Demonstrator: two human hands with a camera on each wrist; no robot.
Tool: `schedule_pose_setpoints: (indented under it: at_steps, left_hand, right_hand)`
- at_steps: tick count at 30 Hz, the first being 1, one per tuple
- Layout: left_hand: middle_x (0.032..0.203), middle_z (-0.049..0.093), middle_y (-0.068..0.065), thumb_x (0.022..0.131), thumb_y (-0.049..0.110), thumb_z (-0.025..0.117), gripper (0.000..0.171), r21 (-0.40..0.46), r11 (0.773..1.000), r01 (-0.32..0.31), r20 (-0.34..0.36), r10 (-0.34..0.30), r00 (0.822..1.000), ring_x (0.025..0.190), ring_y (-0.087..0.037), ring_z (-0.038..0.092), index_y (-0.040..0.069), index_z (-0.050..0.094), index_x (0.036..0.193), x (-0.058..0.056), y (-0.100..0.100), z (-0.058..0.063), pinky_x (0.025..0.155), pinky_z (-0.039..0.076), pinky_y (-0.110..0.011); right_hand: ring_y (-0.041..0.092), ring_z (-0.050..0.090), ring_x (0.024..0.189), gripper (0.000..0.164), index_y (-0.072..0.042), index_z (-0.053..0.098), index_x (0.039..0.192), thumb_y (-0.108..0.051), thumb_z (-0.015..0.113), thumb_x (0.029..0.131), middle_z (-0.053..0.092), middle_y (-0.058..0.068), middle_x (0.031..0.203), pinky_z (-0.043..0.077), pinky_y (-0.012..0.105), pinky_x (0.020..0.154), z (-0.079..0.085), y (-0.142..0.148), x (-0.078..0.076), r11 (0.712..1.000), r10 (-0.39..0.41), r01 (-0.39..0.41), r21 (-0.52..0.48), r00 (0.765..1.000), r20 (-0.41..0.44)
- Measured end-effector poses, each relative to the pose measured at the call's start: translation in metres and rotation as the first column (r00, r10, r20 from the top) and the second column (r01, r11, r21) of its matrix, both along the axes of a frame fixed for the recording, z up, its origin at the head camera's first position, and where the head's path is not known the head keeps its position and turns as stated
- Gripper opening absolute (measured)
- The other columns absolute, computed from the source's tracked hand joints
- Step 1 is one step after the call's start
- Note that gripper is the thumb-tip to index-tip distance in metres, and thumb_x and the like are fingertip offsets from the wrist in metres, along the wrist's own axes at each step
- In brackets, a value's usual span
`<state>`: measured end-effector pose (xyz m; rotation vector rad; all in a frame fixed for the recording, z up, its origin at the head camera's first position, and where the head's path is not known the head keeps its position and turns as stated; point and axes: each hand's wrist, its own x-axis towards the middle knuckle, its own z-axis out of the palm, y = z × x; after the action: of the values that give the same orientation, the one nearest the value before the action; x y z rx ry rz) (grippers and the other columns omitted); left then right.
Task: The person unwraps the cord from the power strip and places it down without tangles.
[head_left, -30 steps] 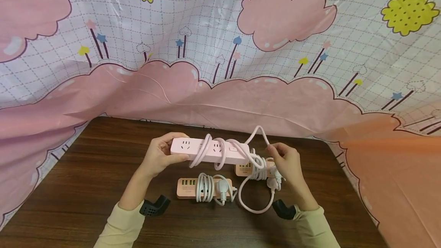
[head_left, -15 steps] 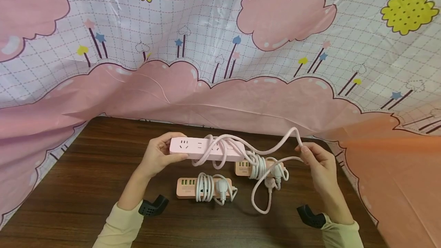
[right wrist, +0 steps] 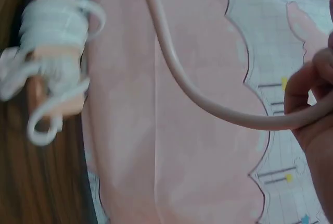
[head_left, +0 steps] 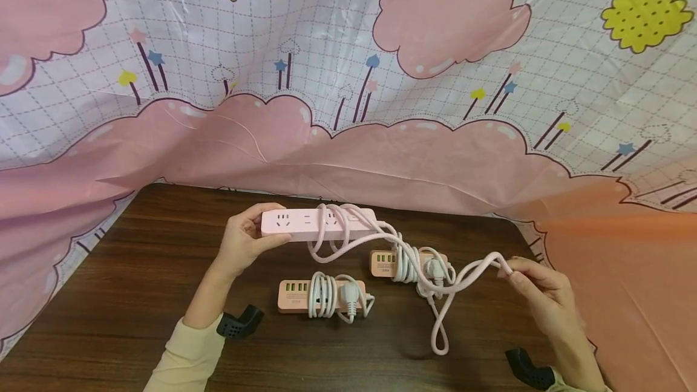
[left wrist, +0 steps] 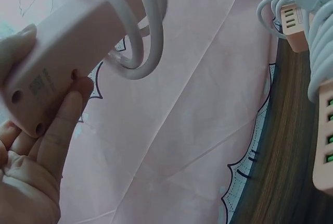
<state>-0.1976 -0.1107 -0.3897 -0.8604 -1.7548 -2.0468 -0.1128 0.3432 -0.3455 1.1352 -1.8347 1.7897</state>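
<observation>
In the head view my left hand (head_left: 242, 238) grips the left end of a pale pink power strip (head_left: 296, 230), thumb along its front edge and fingers behind. The strip is held up over the table, sockets facing me; its underside shows in the left wrist view. A few loose loops of its pink cord (left wrist: 154, 31) still circle the strip's right half. Far to the right, my right hand (head_left: 547, 295) pinches the same cord between thumb and fingers. Slack cord sags between the hands, one loop hanging low. The right wrist view shows the cord (right wrist: 179, 75) curving into the fingers.
Two peach power strips lie on the dark wooden table (head_left: 163, 295), white cords wound round them: a nearer one (head_left: 294, 304) and a farther one (head_left: 382, 266), partly behind the slack cord. A patterned pink and white curtain (head_left: 452, 156) hangs behind the table.
My right hand has moved right and lower, drawing more cord away from the pink power strip and loosening its wraps. My left hand, with the strip, has shifted slightly left and up.
</observation>
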Motion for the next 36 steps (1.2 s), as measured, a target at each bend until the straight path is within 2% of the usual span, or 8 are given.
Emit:
schedule_pose_setpoints:
  at_steps: [5, 9, 12, 18, 22, 27, 33, 36]
  left_hand:
    - [0.093, 0.066, -0.001, 0.067, -0.023, 0.067, 0.042, 0.046, 0.998, -0.035, 0.063, 0.032, 0.997, 0.081, -0.010, 0.059, -0.017, 0.055, 0.106, -0.002, -0.006, 0.003, 0.064, 0.052, -0.021]
    - [0.093, 0.067, -0.002, 0.066, -0.025, 0.065, 0.042, 0.075, 0.997, -0.030, 0.068, 0.025, 0.997, 0.082, -0.010, 0.060, -0.015, 0.057, 0.106, -0.002, -0.010, 0.009, 0.063, 0.053, -0.021]
    - [0.092, 0.067, -0.002, 0.066, -0.025, 0.065, 0.042, 0.081, 0.996, -0.028, 0.058, 0.023, 0.998, 0.082, -0.011, 0.060, -0.013, 0.058, 0.106, -0.002, -0.011, 0.013, 0.063, 0.053, -0.021]
    - [0.094, 0.067, -0.003, 0.066, -0.025, 0.065, 0.043, 0.093, 0.995, -0.023, 0.042, 0.019, 0.999, 0.082, -0.011, 0.060, -0.011, 0.060, 0.107, -0.002, -0.013, 0.018, 0.063, 0.053, -0.022]
    - [0.094, 0.067, -0.004, 0.066, -0.025, 0.064, 0.044, 0.104, 0.995, -0.013, 0.041, 0.009, 0.999, 0.083, -0.012, 0.060, -0.008, 0.062, 0.106, -0.002, -0.013, 0.020, 0.064, 0.053, -0.022]
    - [0.094, 0.067, -0.003, 0.067, -0.025, 0.064, 0.043, 0.100, 0.995, -0.011, 0.041, 0.007, 0.999, 0.083, -0.011, 0.059, -0.009, 0.061, 0.106, -0.001, -0.013, 0.020, 0.065, 0.053, -0.021]
    - [0.094, 0.067, -0.002, 0.066, -0.026, 0.063, 0.043, 0.112, 0.994, -0.012, 0.038, 0.008, 0.999, 0.083, -0.011, 0.060, -0.010, 0.061, 0.106, 0.000, -0.011, 0.022, 0.066, 0.052, -0.021]
    - [0.093, 0.067, -0.003, 0.065, -0.026, 0.063, 0.044, 0.111, 0.994, -0.002, 0.031, -0.001, 1.000, 0.082, -0.011, 0.059, -0.008, 0.062, 0.105, 0.000, -0.010, 0.022, 0.065, 0.052, -0.021]
  right_hand:
    - [0.010, 0.052, 0.078, 0.035, 0.009, 0.064, 0.098, 0.030, 0.047, 0.076, 0.064, 0.006, 0.089, 0.040, 0.023, 0.063, -0.008, 0.018, 0.006, 0.975, -0.044, 0.043, 0.218, 0.999, 0.000]
    - [0.006, 0.054, 0.075, 0.042, 0.001, 0.066, 0.099, 0.031, 0.051, 0.074, 0.064, -0.001, 0.087, 0.044, 0.023, 0.058, -0.019, 0.027, 0.008, 0.913, -0.104, 0.071, 0.402, 0.993, 0.062]
    - [0.004, 0.058, 0.075, 0.039, -0.007, 0.067, 0.096, 0.025, 0.058, 0.075, 0.065, -0.005, 0.086, 0.047, 0.022, 0.058, -0.029, 0.030, 0.009, 0.841, -0.196, 0.125, 0.527, 0.977, 0.082]
    - [0.003, 0.055, 0.061, 0.025, -0.016, 0.069, 0.086, 0.007, 0.069, 0.078, 0.063, -0.009, 0.071, 0.045, 0.022, 0.048, -0.053, 0.032, 0.007, 0.732, -0.282, 0.148, 0.665, 0.954, 0.098]
    - [-0.002, 0.049, 0.057, 0.013, -0.020, 0.066, 0.078, -0.008, 0.071, 0.081, 0.058, -0.014, 0.064, 0.041, 0.022, 0.047, -0.064, 0.034, 0.006, 0.604, -0.364, 0.142, 0.785, 0.925, 0.113]
    - [-0.005, 0.044, 0.056, 0.012, -0.022, 0.064, 0.073, -0.017, 0.072, 0.081, 0.054, -0.019, 0.062, 0.036, 0.021, 0.049, -0.071, 0.037, 0.005, 0.449, -0.440, 0.169, 0.877, 0.897, 0.052]
    - [-0.002, 0.040, 0.053, 0.020, -0.019, 0.058, 0.066, -0.018, 0.072, 0.081, 0.049, -0.015, 0.058, 0.034, 0.022, 0.047, -0.070, 0.042, 0.006, 0.332, -0.515, 0.128, 0.934, 0.855, 0.066]
    - [-0.002, 0.038, 0.053, 0.022, -0.017, 0.057, 0.064, -0.017, 0.073, 0.078, 0.047, -0.014, 0.058, 0.034, 0.022, 0.047, -0.070, 0.044, 0.006, 0.317, -0.534, 0.104, 0.943, 0.841, 0.087]
